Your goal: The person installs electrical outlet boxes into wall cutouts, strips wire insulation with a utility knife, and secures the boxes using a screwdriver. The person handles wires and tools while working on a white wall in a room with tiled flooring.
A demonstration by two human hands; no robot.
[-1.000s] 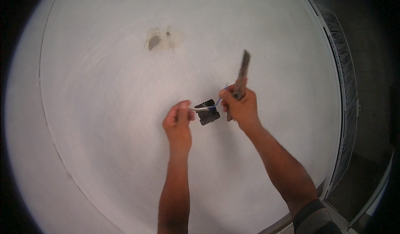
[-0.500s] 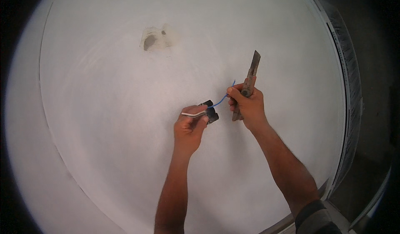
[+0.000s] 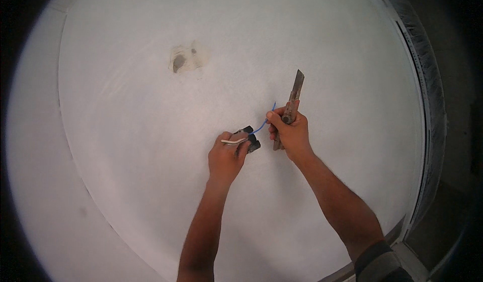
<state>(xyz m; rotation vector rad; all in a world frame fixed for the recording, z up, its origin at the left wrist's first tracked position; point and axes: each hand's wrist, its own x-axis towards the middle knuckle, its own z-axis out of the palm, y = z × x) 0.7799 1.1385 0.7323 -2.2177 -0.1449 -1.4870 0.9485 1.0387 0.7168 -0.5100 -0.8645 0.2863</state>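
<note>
Nearest to you, a dark sleeve [image 3: 380, 262] shows low on your right arm, well below the fingers. Your left hand [image 3: 226, 154] curls beside the black fitting [image 3: 255, 145], with the white wire [image 3: 232, 142] lying between thumb and forefinger; whether those fingers pinch it or merely steady it, you cannot tell from here. Your right hand [image 3: 293, 130] grips a worn utility knife [image 3: 290, 112] in its palm, blade pointing up past the fingers, while thumb and forefinger pinch the blue wire [image 3: 260, 129] near its tip. That wire runs from the fitting, just right of your left fingers, across to your right ones. As far as you can judge, the two wires are already out and parted; their free ends join nothing visible, so any connecting appears undone. No bare metal is plain at either end, though both are too small to be sure, and the blade stands clear of the blue one. Behind your fingers spreads the white wall [image 3: 151, 191], with a rough patch [image 3: 189, 58] above and left of them and a pale frame [image 3: 413, 61] far to their right.
</note>
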